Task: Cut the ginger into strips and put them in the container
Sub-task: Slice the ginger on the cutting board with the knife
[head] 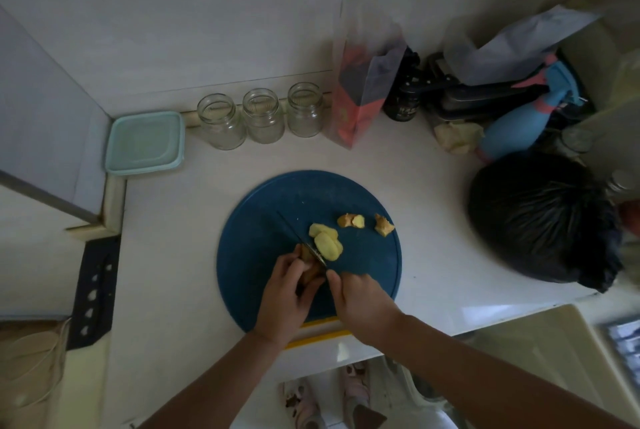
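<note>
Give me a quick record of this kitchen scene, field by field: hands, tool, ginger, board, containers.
left hand: holds the ginger piece down on the cutting board
right hand: grips the knife, blade against the ginger piece
cut so far: pale ginger slices lying right of the blade; no strips yet
offcuts: two trimmings farther back on the board
containers: teal container with lid on; three open glass jars by the wall, looking empty
</note>
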Motion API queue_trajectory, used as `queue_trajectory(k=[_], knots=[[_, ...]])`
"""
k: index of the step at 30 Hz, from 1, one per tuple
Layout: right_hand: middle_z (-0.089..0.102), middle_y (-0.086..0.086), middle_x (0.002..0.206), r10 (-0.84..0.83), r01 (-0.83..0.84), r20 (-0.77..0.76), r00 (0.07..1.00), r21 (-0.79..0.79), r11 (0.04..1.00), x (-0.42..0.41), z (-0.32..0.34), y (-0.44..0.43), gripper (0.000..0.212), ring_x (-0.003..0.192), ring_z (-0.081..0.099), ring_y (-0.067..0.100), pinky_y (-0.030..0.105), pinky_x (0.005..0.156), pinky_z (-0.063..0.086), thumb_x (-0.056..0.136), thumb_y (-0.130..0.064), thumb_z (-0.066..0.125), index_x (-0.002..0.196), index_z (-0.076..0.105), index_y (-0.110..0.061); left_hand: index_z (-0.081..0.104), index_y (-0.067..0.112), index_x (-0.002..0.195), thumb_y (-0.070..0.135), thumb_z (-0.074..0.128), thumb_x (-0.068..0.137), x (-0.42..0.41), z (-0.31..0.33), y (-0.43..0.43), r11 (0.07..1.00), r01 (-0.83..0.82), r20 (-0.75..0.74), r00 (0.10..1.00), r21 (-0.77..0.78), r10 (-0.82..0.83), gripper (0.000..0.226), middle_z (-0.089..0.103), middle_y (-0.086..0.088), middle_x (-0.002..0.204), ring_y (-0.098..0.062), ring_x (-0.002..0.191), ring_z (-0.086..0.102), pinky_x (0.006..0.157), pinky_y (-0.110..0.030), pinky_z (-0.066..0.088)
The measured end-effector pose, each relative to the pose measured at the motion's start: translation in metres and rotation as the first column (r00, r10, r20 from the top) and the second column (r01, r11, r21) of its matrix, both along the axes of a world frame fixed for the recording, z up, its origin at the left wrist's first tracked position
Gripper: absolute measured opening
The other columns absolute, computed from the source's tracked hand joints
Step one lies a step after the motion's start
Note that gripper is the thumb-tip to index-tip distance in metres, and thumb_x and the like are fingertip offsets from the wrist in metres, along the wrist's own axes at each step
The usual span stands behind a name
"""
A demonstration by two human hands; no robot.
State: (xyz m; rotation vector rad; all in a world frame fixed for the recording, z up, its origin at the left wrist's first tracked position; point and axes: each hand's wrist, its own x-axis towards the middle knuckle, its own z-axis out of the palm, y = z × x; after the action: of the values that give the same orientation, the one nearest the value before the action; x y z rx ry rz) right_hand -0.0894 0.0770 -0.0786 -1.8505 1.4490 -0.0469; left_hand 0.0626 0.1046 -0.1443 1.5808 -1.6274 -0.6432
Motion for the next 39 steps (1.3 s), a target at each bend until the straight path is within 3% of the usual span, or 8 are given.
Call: queue_trajectory(k=[6,14,20,23,27,32,36,39], knots=[[0.051,0.003,0.072,0.009,-0.010,-0.013,1.000,-0.021,1.000,-0.002,-0.006,0.006,0.042,0.063,0.049,0.021,0.035,0.065,0.045,0.101,-0.045,0.020,0.082,0.046,-0.018,0.049,0.021,0.090,0.038,0.055,0.085,0.000,-0.001,0.000,1.000,-0.006,0.000,1.000,-0.007,0.006,0.018,0.051,0.000,0.101,0.002,0.078,0.045,0.070,0.000,0.036],[0.048,0.003,0.061,-0.077,0.074,0.025,0.997,0.086,0.994,0.026,-0.004,-0.021,0.052,0.058,0.048,0.019,0.036,0.066,0.046,0.103,-0.042,0.021,0.063,0.043,-0.017,0.047,0.022,0.095,0.038,0.052,0.086,0.001,-0.001,0.000,0.999,0.037,-0.011,0.999,0.004,-0.037,0.019,0.051,-0.005,0.115,-0.001,0.091,0.051,0.079,0.001,0.036],[0.046,0.002,0.060,-0.124,0.118,0.048,0.991,0.122,0.986,0.017,-0.001,-0.025,0.049,0.056,0.044,0.014,0.028,0.059,0.038,0.103,-0.039,0.024,0.062,0.041,-0.017,0.049,0.022,0.098,0.041,0.054,0.086,0.001,0.000,0.000,1.000,0.028,-0.035,0.999,-0.013,-0.028,0.023,0.041,0.010,0.117,0.001,0.105,0.050,0.084,-0.001,0.039],[0.048,0.005,0.063,-0.151,0.142,0.080,0.985,0.108,0.984,0.010,0.003,-0.030,0.046,0.060,0.047,0.018,0.031,0.062,0.040,0.104,-0.037,0.026,0.063,0.039,-0.018,0.050,0.021,0.100,0.039,0.057,0.086,0.001,0.002,0.000,1.000,0.018,-0.058,0.998,-0.024,-0.019,0.024,0.040,0.013,0.117,0.006,0.110,0.046,0.087,-0.003,0.040],[0.045,0.005,0.064,-0.111,0.097,0.107,0.988,0.129,0.987,0.004,0.009,-0.030,0.042,0.066,0.047,0.022,0.040,0.069,0.043,0.104,-0.034,0.025,0.064,0.034,-0.026,0.050,0.024,0.101,0.039,0.058,0.085,-0.001,0.005,-0.001,1.000,0.011,-0.100,0.995,-0.004,-0.011,0.023,0.040,0.014,0.117,0.000,0.101,0.052,0.083,-0.005,0.041],[0.052,0.011,0.064,-0.260,0.227,0.178,0.949,0.186,0.956,-0.010,0.005,-0.031,0.054,0.056,0.046,0.016,0.041,0.066,0.044,0.101,-0.041,0.031,0.072,0.054,-0.002,0.053,0.026,0.109,0.040,0.055,0.088,-0.002,0.012,0.002,0.999,0.032,-0.106,0.994,-0.004,-0.032,0.025,0.042,0.007,0.120,-0.004,0.108,0.051,0.087,-0.006,0.040],[0.051,0.010,0.063,-0.259,0.229,0.172,0.950,0.178,0.957,-0.016,0.008,-0.029,0.058,0.054,0.045,0.015,0.032,0.059,0.039,0.099,-0.047,0.031,0.073,0.055,-0.002,0.061,0.014,0.110,0.024,0.059,0.090,-0.006,0.017,0.005,0.999,-0.003,-0.106,0.994,-0.032,0.000,0.022,0.045,0.001,0.118,0.002,0.105,0.051,0.086,-0.006,0.041],[0.053,0.013,0.062,-0.202,0.189,0.153,0.967,0.100,0.977,-0.020,0.013,-0.021,0.060,0.052,0.045,0.014,0.033,0.059,0.040,0.100,-0.045,0.032,0.071,0.055,0.002,0.062,0.016,0.106,0.017,0.066,0.086,-0.010,0.021,0.007,0.996,-0.090,-0.144,0.985,0.020,0.092,0.021,0.052,0.001,0.107,-0.002,0.090,0.056,0.078,-0.009,0.045]])
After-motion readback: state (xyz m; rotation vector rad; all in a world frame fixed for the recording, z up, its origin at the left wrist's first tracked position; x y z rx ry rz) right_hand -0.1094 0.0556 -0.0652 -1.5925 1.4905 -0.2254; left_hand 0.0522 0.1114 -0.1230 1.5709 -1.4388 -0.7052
